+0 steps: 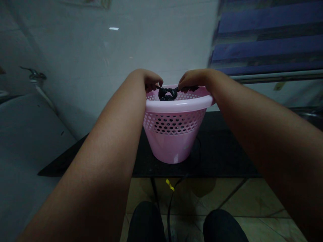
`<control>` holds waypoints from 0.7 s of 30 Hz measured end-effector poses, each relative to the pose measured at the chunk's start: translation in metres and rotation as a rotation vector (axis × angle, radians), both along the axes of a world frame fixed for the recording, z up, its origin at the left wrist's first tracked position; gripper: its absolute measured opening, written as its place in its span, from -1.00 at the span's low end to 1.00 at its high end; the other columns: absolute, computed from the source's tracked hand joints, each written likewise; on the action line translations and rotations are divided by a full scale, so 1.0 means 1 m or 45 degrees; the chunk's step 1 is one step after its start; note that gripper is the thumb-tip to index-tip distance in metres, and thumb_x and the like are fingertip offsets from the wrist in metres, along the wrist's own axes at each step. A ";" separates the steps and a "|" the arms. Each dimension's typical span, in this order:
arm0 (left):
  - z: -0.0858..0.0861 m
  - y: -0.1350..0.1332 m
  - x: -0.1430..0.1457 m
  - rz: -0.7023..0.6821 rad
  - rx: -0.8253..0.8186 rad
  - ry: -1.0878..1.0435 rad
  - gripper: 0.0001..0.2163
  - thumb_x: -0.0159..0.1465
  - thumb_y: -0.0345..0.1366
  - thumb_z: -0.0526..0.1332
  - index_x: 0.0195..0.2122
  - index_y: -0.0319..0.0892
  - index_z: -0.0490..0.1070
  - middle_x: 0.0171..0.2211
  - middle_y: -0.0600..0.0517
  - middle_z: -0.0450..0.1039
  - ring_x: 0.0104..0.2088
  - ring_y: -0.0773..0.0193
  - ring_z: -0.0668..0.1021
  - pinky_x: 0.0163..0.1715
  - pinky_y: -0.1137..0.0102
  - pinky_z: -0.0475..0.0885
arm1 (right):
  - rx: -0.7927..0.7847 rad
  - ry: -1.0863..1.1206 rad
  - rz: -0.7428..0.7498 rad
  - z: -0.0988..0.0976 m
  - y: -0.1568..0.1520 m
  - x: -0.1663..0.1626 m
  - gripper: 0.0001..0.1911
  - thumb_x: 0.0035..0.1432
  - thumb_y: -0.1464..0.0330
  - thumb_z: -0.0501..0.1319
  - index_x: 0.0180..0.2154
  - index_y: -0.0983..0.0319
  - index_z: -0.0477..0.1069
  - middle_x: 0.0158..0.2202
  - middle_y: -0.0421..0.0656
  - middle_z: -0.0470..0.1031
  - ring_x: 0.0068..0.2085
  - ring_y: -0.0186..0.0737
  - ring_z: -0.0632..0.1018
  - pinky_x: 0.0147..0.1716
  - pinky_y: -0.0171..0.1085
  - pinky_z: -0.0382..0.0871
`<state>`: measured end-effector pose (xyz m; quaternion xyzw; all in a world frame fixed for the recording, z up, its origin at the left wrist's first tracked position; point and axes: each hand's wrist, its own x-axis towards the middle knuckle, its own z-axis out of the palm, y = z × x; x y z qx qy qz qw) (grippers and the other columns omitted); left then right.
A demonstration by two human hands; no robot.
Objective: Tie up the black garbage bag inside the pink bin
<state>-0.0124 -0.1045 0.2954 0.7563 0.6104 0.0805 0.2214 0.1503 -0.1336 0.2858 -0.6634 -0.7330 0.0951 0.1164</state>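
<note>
A pink plastic basket (174, 134) with a perforated upper wall stands on a dark table (227, 158). Over its rim, both of my hands pinch a black plastic bag's twisted ends, which form a knot (167, 94) between them. My left hand (151, 80) is closed on the left end of the black plastic. My right hand (193, 79) is closed on the right end. The rest of the bag is hidden inside the basket.
A pale tiled wall (101, 50) rises behind the table, with a tap (35, 75) at the left. Blue-striped blinds (267, 37) hang at the upper right. Below the table edge are my knees, a dark cable with a yellow tag (169, 185) and a tiled floor.
</note>
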 end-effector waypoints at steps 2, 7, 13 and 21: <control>-0.001 0.000 0.000 0.038 -0.100 -0.003 -0.83 0.13 -0.33 0.05 -0.58 -0.14 0.10 -0.69 0.13 0.02 -0.65 0.41 0.12 -0.55 0.43 0.02 | -0.020 -0.010 -0.006 0.000 0.002 0.001 -0.78 0.09 0.32 0.24 -0.28 0.37 0.46 -0.48 -0.14 0.38 -0.47 -0.39 0.38 -0.51 -0.38 0.19; -0.002 0.001 0.000 0.054 -0.169 -0.015 -0.82 0.12 -0.31 0.08 -0.60 -0.14 0.11 -0.69 0.13 0.02 -0.64 0.40 0.09 -0.54 0.44 -0.02 | -0.072 0.010 0.029 -0.004 0.015 0.005 -0.78 0.10 0.30 0.21 -0.33 0.36 0.45 -0.50 -0.15 0.38 -0.51 -0.41 0.36 -0.53 -0.38 0.19; -0.004 0.001 -0.001 -0.042 -0.333 -0.075 -0.91 0.11 -0.32 0.11 -0.52 -0.16 0.30 -0.69 0.16 -0.02 -0.66 0.42 0.05 -0.56 0.45 -0.04 | -0.027 -0.090 0.025 -0.003 0.013 0.005 -0.76 0.09 0.28 0.22 -0.33 0.36 0.44 -0.50 -0.14 0.33 -0.49 -0.36 0.36 -0.54 -0.35 0.17; -0.006 0.001 -0.002 -0.035 -0.487 -0.177 -0.86 0.19 -0.39 0.07 -0.43 -0.23 0.40 -0.67 0.13 0.14 -0.65 0.47 0.21 -0.54 0.53 0.11 | 0.021 -0.149 0.007 0.000 0.014 0.005 -0.76 0.13 0.28 0.16 -0.29 0.35 0.43 -0.51 -0.14 0.31 -0.50 -0.36 0.33 -0.55 -0.34 0.16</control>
